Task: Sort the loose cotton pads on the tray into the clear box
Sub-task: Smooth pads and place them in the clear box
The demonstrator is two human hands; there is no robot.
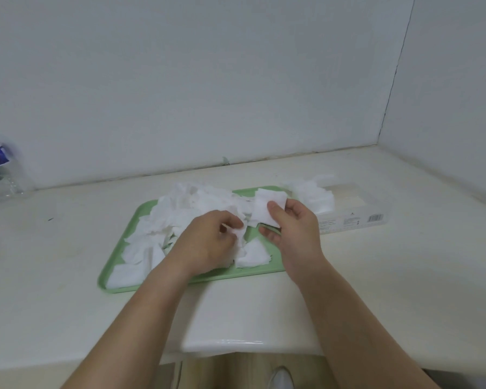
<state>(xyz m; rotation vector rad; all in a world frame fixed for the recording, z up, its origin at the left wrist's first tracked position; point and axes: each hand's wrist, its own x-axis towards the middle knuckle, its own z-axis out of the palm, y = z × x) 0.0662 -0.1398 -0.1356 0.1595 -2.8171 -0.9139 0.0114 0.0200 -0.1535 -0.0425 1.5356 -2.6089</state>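
Cream counter (348, 276), green tray (118, 265), ragged white cotton pads (185, 209) heaped

A pale desk (67, 262) carries a green tray (118, 265); a clear box (356, 211) just beside it; a water bottle (0, 169) far left.

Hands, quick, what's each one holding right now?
Left hand: pinching a single pad from the pile.
Right hand: holding gathered pads, thumb on top.
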